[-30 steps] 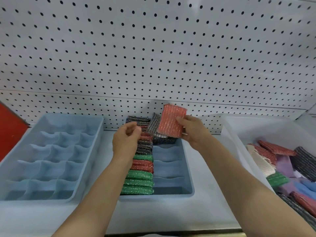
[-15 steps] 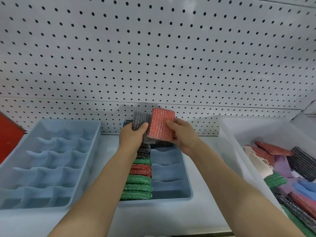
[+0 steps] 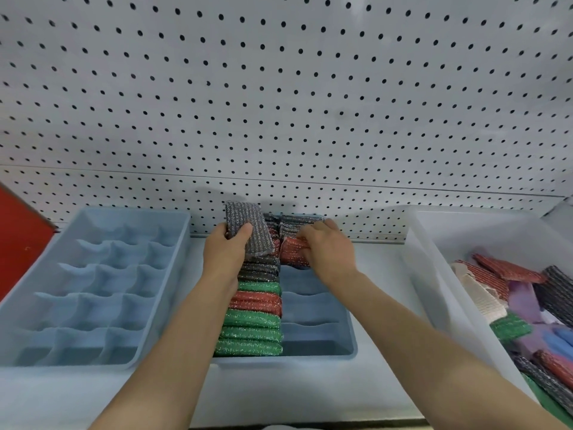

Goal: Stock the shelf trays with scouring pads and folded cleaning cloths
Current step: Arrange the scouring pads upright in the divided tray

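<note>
A blue divided tray (image 3: 348, 346) sits mid-shelf. Its left column is packed with green, red and dark scouring pads (image 3: 252, 318) standing on edge. My left hand (image 3: 228, 252) grips a dark grey glittery pad (image 3: 248, 228), held upright above the far end of that column. My right hand (image 3: 328, 246) presses a red pad (image 3: 293, 251) down into a far slot of the right column, just in front of a dark pad (image 3: 297, 223). The nearer right-column slots hold nothing.
A second blue tray (image 3: 93, 290) with bare compartments lies to the left. A white bin (image 3: 434, 259) at right holds loose pads and folded cloths in red, green, purple, blue and black. Pegboard backs the shelf. A red panel (image 3: 18, 240) is at far left.
My right hand has lowered the red pad from upright in the air down into the tray's right column. My left hand took hold of the dark grey pad and lifted it clear.
</note>
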